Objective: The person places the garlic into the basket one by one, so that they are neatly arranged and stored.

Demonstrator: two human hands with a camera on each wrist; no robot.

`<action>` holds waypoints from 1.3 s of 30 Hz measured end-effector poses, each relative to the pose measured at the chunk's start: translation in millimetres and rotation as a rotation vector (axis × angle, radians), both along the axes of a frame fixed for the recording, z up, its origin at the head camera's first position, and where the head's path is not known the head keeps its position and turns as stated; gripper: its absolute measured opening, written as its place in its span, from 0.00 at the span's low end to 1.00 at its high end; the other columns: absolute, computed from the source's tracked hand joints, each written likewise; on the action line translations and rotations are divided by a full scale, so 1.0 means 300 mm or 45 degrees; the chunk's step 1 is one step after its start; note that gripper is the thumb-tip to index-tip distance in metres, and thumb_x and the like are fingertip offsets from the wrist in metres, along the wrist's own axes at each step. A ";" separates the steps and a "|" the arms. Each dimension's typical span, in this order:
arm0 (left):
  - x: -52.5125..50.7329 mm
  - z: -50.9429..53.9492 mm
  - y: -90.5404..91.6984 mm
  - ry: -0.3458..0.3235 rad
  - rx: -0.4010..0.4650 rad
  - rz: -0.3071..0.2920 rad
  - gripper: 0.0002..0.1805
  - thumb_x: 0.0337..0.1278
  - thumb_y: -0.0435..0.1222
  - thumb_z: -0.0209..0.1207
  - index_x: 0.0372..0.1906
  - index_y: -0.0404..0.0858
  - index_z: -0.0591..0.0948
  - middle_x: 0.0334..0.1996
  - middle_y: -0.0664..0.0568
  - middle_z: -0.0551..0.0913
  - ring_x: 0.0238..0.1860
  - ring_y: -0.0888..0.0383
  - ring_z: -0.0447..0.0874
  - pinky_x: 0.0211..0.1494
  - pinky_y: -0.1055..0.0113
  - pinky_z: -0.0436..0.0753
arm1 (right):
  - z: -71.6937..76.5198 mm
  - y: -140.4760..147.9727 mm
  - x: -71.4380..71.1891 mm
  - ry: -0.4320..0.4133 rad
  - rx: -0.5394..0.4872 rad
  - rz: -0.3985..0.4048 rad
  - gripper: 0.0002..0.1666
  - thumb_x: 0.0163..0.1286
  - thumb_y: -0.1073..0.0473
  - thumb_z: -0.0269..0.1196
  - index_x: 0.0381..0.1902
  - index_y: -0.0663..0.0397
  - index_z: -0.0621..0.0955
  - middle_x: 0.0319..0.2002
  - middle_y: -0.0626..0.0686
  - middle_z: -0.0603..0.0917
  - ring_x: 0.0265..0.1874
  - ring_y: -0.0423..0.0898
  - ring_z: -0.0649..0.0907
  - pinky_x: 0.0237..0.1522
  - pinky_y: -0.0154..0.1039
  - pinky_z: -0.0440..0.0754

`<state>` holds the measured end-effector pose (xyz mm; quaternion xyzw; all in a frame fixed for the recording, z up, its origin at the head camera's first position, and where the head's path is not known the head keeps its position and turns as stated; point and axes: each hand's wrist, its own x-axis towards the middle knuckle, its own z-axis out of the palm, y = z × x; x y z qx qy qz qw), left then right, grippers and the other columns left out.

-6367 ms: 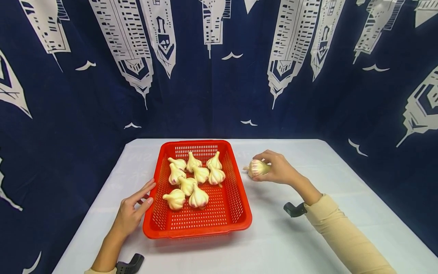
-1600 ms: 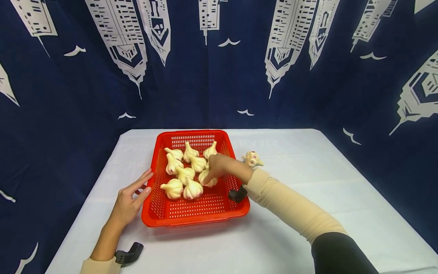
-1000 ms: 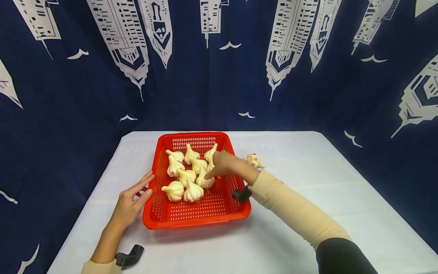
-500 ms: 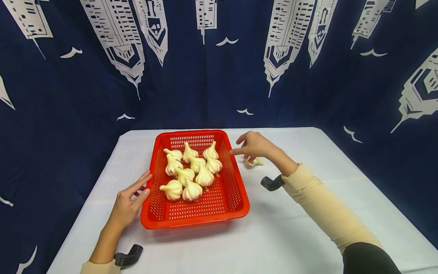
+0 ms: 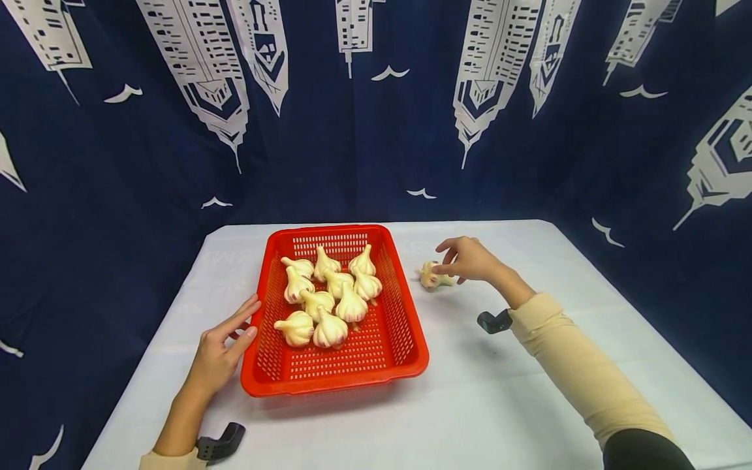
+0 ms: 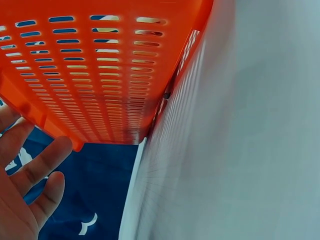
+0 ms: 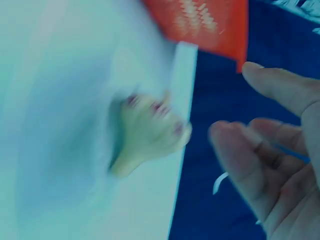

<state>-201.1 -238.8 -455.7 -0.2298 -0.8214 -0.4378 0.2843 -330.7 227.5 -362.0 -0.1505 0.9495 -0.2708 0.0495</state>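
My left hand (image 5: 214,360) rests with extended fingers and thumb against the left rim of a red perforated plastic basket (image 5: 335,384). In the left wrist view its fingers (image 6: 45,162) lie beside the basket's slotted wall (image 6: 85,55). Inside the basket several garlic bulbs (image 5: 351,307) sit grouped toward the back and left. To the right of the basket one garlic bulb (image 5: 431,277) lies on the table. Just above that bulb hovers my right hand (image 5: 472,261), fingers loosely bent and apart. The right wrist view shows a gap between the garlic bulb (image 7: 152,129) and this hand (image 7: 280,155).
A white cloth (image 5: 499,391) covers the table. Behind and at the sides hangs a dark blue curtain (image 5: 364,163) with white building prints. A black wrist device (image 5: 222,444) is on the left wrist, and another black wrist device (image 5: 495,322) on the right.
My right hand has let go of a garlic bulb among the others in the basket. It has moved right, out over the bulb on the table. The left hand stays at the rim.
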 end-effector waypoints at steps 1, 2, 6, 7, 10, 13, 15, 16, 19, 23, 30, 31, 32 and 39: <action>0.000 0.000 -0.001 -0.001 0.001 0.002 0.26 0.55 0.21 0.61 0.61 0.33 0.80 0.62 0.41 0.78 0.39 0.70 0.78 0.38 0.77 0.74 | -0.013 0.010 -0.008 0.027 0.012 -0.004 0.32 0.61 0.56 0.72 0.57 0.68 0.77 0.33 0.56 0.83 0.26 0.54 0.84 0.24 0.38 0.84; -0.002 -0.003 -0.002 -0.001 0.000 0.004 0.26 0.54 0.21 0.61 0.60 0.33 0.80 0.62 0.41 0.78 0.39 0.71 0.78 0.38 0.78 0.74 | -0.026 0.019 -0.015 0.063 0.028 -0.006 0.31 0.60 0.55 0.73 0.56 0.67 0.78 0.33 0.56 0.83 0.24 0.53 0.82 0.24 0.38 0.83; -0.006 -0.008 -0.003 -0.001 0.000 0.008 0.26 0.53 0.21 0.62 0.60 0.32 0.80 0.61 0.39 0.78 0.40 0.71 0.78 0.37 0.78 0.74 | -0.081 0.050 -0.044 0.214 0.089 -0.023 0.32 0.56 0.52 0.75 0.53 0.66 0.80 0.34 0.58 0.84 0.26 0.50 0.78 0.28 0.39 0.79; -0.006 -0.008 -0.003 0.001 -0.002 0.008 0.25 0.53 0.21 0.62 0.60 0.32 0.80 0.61 0.39 0.78 0.40 0.71 0.78 0.37 0.77 0.74 | -0.094 0.056 -0.050 0.242 0.100 -0.029 0.33 0.54 0.52 0.76 0.53 0.66 0.81 0.35 0.59 0.84 0.28 0.51 0.78 0.30 0.41 0.78; -0.006 -0.006 -0.002 0.006 -0.012 0.004 0.25 0.54 0.22 0.62 0.60 0.31 0.80 0.61 0.39 0.78 0.40 0.69 0.79 0.37 0.76 0.75 | -0.133 0.073 -0.069 0.293 0.114 -0.022 0.36 0.52 0.51 0.77 0.54 0.66 0.80 0.42 0.65 0.83 0.35 0.55 0.78 0.36 0.46 0.79; -0.006 -0.003 -0.001 0.007 -0.022 -0.006 0.24 0.56 0.23 0.61 0.61 0.31 0.79 0.62 0.40 0.77 0.39 0.67 0.79 0.37 0.76 0.75 | -0.172 0.086 -0.082 0.276 0.097 -0.013 0.42 0.49 0.51 0.78 0.59 0.66 0.78 0.49 0.69 0.80 0.43 0.61 0.79 0.42 0.52 0.80; -0.006 -0.002 -0.001 -0.001 -0.017 -0.009 0.24 0.57 0.24 0.60 0.61 0.32 0.79 0.62 0.42 0.77 0.39 0.67 0.79 0.38 0.76 0.75 | -0.194 0.091 -0.087 0.256 0.087 -0.003 0.47 0.48 0.50 0.79 0.62 0.66 0.75 0.52 0.70 0.78 0.46 0.63 0.79 0.46 0.55 0.79; -0.007 -0.002 -0.001 -0.003 -0.015 -0.009 0.24 0.57 0.24 0.60 0.61 0.32 0.79 0.63 0.42 0.77 0.39 0.66 0.79 0.38 0.76 0.75 | -0.204 0.092 -0.090 0.240 0.077 0.000 0.49 0.47 0.49 0.79 0.63 0.66 0.74 0.53 0.71 0.77 0.48 0.64 0.78 0.47 0.56 0.79; -0.007 0.000 -0.001 -0.010 -0.009 -0.003 0.24 0.58 0.24 0.60 0.61 0.33 0.79 0.63 0.44 0.77 0.39 0.67 0.80 0.38 0.77 0.74 | -0.226 0.094 -0.093 0.185 0.050 -0.007 0.54 0.46 0.49 0.80 0.66 0.66 0.69 0.56 0.72 0.75 0.50 0.65 0.78 0.51 0.58 0.78; -0.002 0.003 0.001 -0.003 -0.007 0.000 0.24 0.57 0.24 0.60 0.61 0.34 0.79 0.63 0.43 0.77 0.39 0.67 0.80 0.38 0.77 0.74 | -0.247 0.088 -0.094 0.131 0.004 -0.022 0.56 0.47 0.50 0.80 0.67 0.65 0.65 0.59 0.72 0.74 0.52 0.66 0.78 0.54 0.60 0.77; 0.002 -0.007 -0.003 -0.013 -0.003 0.011 0.24 0.58 0.25 0.60 0.61 0.34 0.80 0.63 0.44 0.78 0.39 0.66 0.80 0.38 0.77 0.74 | -0.279 0.070 -0.097 0.138 -0.035 -0.015 0.52 0.49 0.52 0.80 0.66 0.64 0.66 0.59 0.70 0.75 0.51 0.65 0.80 0.54 0.58 0.77; 0.001 -0.010 -0.004 -0.011 -0.005 0.012 0.23 0.58 0.25 0.60 0.61 0.33 0.80 0.62 0.43 0.78 0.39 0.66 0.80 0.38 0.77 0.74 | -0.283 0.068 -0.098 0.141 -0.038 -0.016 0.51 0.49 0.52 0.80 0.65 0.63 0.67 0.59 0.69 0.76 0.51 0.64 0.80 0.54 0.58 0.77; 0.001 -0.011 -0.004 -0.010 -0.006 0.012 0.23 0.59 0.26 0.60 0.61 0.33 0.80 0.62 0.43 0.78 0.39 0.65 0.80 0.38 0.77 0.74 | -0.287 0.066 -0.098 0.144 -0.040 -0.017 0.50 0.49 0.52 0.80 0.65 0.62 0.68 0.59 0.69 0.76 0.50 0.63 0.80 0.54 0.57 0.77; -0.005 -0.006 0.000 -0.013 -0.003 0.012 0.23 0.59 0.26 0.59 0.61 0.34 0.79 0.63 0.44 0.77 0.39 0.66 0.80 0.39 0.77 0.74 | -0.297 0.063 -0.091 0.146 -0.062 -0.023 0.44 0.51 0.50 0.78 0.61 0.60 0.72 0.56 0.64 0.78 0.48 0.59 0.82 0.52 0.54 0.79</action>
